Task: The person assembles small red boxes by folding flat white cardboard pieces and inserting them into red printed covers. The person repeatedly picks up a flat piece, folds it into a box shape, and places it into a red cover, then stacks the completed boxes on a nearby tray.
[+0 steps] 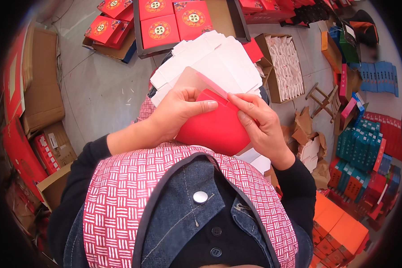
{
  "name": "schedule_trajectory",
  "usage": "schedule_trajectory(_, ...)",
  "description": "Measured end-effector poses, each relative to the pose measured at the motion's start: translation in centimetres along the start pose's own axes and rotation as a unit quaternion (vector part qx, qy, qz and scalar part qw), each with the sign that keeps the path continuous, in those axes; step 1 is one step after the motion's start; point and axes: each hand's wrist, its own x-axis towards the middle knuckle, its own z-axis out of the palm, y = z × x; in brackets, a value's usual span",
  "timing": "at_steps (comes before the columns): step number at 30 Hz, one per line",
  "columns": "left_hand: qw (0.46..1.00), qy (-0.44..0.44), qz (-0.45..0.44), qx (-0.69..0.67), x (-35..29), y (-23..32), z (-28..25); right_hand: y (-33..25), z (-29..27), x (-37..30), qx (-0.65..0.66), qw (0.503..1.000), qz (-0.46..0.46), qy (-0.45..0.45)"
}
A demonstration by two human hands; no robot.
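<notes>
A red cardboard box (216, 129), partly folded, lies over my lap between my two hands. My left hand (176, 109) is closed on its left side, with the thumb pressed on the red face near the top fold. At the upper right corner, my right hand (261, 123) pinches the edge beside a raised pinkish flap (211, 85). A pale beige panel (186, 79) shows behind the left fingers. Beyond and beneath it, a stack of flat white card blanks (219, 60) with notched edges rests on my knees.
Red printed boxes (158, 32) fill a tray ahead, with more at the far left. A carton of white packets (285, 67) stands at the right. Brown cardboard (42, 80) leans at the left. Teal boxes (361, 143) and orange boxes (341, 228) are stacked at the right.
</notes>
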Motion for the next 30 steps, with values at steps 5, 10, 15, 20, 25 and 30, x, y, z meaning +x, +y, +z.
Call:
schedule_trajectory(5, 0.997, 0.02, 0.06, 0.045, 0.0, -0.7, -0.3, -0.2, 0.1, 0.0, -0.005, 1.0, 0.006, -0.007)
schedule_trajectory(10, 0.987, 0.025, 0.119, 0.106, -0.1, -0.6, -0.3, -1.2, 0.1, -0.1, 0.008, 0.998, 0.031, -0.046)
schedule_trajectory(15, 0.992, -0.024, 0.069, 0.104, 0.1, 0.5, 0.0, -0.5, 0.0, -0.7, 0.053, 0.998, 0.019, -0.009)
schedule_trajectory(20, 0.983, -0.022, 0.111, 0.146, 0.0, 0.6, 0.0, -0.3, -0.2, -0.9, 0.076, 0.997, 0.021, -0.008)
schedule_trajectory(25, 0.981, -0.031, 0.138, 0.129, 0.0, 0.0, -0.2, -0.8, -0.1, -0.8, 0.03, 0.999, 0.014, -0.023)
schedule_trajectory(30, 0.976, -0.011, 0.145, 0.16, -0.3, -0.5, -0.2, -1.2, -0.1, -1.3, 0.032, 0.998, 0.019, -0.053)
